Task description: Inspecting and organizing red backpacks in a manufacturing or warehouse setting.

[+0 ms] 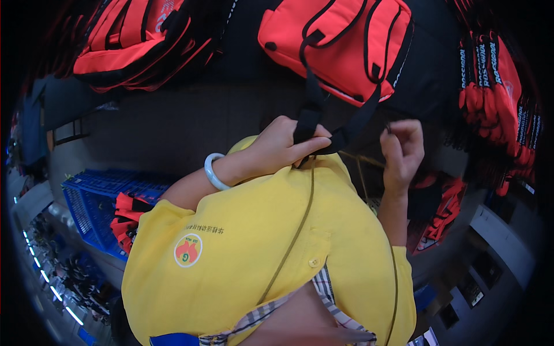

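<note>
A red backpack (pixel 340 52) with black trim lies ahead of me, its shoulder straps upward. Black webbing straps (pixel 314 95) run from it down toward my body. My left hand (pixel 285 141), with a pale bangle at the wrist, is closed around this webbing near a dark buckle, thumb pressed on top. Apart from the bag, to the right of the webbing, my right hand (pixel 404 151) is raised with its fingers curled into a pinch. A small dark bit shows at its fingertips, too small to name.
More red backpacks (pixel 133 52) are stacked at the far left. Red and black bag pieces (pixel 490 98) hang or pile at the right. Beside my left arm stands a blue plastic crate (pixel 92 202) with red pieces by it. A thin cord (pixel 294 242) hangs down my yellow shirt.
</note>
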`<state>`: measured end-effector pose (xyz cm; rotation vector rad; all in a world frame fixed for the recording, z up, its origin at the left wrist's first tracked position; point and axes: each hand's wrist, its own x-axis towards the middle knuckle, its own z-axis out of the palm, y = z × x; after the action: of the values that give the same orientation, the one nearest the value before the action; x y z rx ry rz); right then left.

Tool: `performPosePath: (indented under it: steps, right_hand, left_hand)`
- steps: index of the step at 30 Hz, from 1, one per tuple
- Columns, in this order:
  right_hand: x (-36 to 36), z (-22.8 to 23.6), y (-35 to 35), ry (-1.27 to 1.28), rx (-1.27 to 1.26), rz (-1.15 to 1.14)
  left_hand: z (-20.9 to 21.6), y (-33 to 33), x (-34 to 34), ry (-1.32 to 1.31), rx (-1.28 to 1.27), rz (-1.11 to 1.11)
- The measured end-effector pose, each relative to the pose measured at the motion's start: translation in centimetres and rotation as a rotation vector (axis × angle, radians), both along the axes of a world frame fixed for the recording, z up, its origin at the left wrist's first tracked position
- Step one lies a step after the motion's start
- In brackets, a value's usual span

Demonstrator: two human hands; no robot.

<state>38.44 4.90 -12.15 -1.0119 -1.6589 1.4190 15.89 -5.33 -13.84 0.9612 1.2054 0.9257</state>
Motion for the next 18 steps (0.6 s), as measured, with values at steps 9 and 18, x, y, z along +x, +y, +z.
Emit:
performPosePath:
  steps: [9,18]
  right_hand:
    - [5.7,-6.6,3.3,-0.212,-0.638,0.312]
    - [1.9,-18.6,5.9,0.349,-0.989,0.065]
  left_hand:
    - [-1.5,1.5,1.0,-0.157,-0.055,0.169]
    - [-14.8,-1.6,-3.4,1.14,-0.363,-0.091]
